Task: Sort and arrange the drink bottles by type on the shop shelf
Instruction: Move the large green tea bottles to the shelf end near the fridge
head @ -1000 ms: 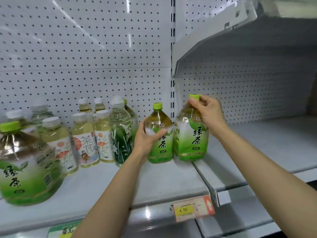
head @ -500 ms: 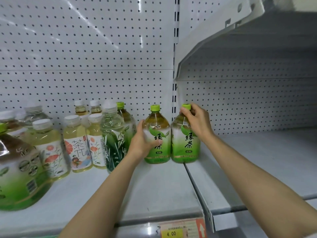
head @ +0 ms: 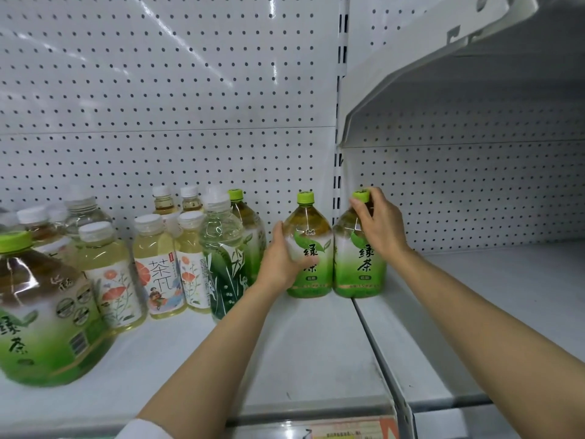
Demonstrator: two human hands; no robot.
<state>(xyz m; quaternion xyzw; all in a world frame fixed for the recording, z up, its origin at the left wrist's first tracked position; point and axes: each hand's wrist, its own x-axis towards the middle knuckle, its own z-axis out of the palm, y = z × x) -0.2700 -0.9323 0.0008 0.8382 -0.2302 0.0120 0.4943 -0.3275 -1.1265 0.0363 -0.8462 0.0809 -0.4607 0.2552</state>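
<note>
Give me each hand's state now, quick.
Left hand: grips the body of the left green tea bottle.
Right hand: grips the neck of the right green tea bottle.

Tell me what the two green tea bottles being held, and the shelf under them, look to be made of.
The left green tea bottle and the right green tea bottle look like clear glossy plastic: tea shows through above printed green wrap labels, with lime caps that look plastic. The shelf looks like white painted sheet metal with a dull sheen and folded edges, though the metal is a guess. The left hand grips one body; the right hand grips the other near its cap.
</note>
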